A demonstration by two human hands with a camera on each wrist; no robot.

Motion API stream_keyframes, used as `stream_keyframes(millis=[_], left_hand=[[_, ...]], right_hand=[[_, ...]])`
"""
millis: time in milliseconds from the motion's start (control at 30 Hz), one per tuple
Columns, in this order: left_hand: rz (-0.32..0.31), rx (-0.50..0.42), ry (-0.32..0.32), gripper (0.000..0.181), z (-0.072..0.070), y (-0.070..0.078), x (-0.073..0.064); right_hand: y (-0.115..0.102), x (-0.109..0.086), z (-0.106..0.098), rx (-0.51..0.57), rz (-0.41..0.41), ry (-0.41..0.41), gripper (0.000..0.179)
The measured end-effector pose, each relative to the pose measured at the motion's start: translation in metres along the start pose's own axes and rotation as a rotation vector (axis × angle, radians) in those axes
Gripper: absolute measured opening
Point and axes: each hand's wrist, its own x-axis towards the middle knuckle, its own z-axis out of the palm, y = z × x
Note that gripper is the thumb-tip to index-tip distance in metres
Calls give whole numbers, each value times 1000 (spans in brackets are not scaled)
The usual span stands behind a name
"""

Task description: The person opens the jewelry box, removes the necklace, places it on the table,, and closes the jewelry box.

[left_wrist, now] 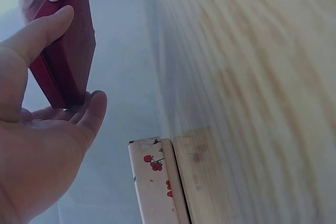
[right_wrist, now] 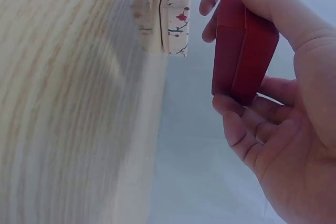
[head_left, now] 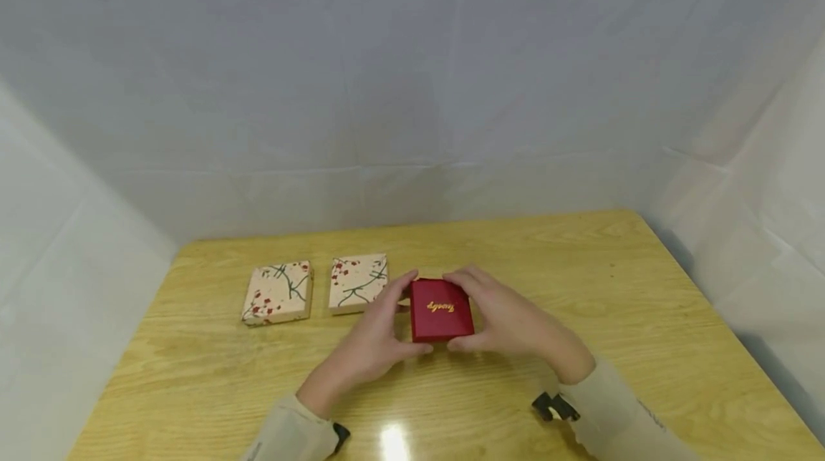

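Both hands hold a dark red jewelry box above the wooden table; gold lettering on its lid appears upside down in the head view. My left hand grips the box's left side, its thumb at the near edge and fingers at the far edge. On the opposite side, my right hand grips it in the same way. Both wrist views show the red box raised off the tabletop, with a seam running along its side. The lid looks closed.
Two cream boxes with red blossoms and dark branches lie on the wooden table: one box farther left, the other box just beyond my left hand. White cloth hangs behind the table and along both sides.
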Motion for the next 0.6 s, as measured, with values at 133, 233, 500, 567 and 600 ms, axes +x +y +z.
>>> stream_keyframes(millis=[133, 233, 500, 567, 600], left_hand=[[-8, -1, 1, 112, 0, 0, 0], [-10, -2, 3, 113, 0, 0, 0], [-2, 2, 3, 114, 0, -2, 0], [-1, 0, 2, 114, 0, -2, 0], [-1, 1, 2, 114, -1, -2, 0]], right_hand=[[1, -1, 2, 13, 7, 9, 97], [1, -1, 3, 16, 2, 21, 97], [1, -2, 6, 10, -14, 45, 97], [1, -2, 6, 3, -15, 50, 97], [2, -2, 7, 0, -17, 51, 97]])
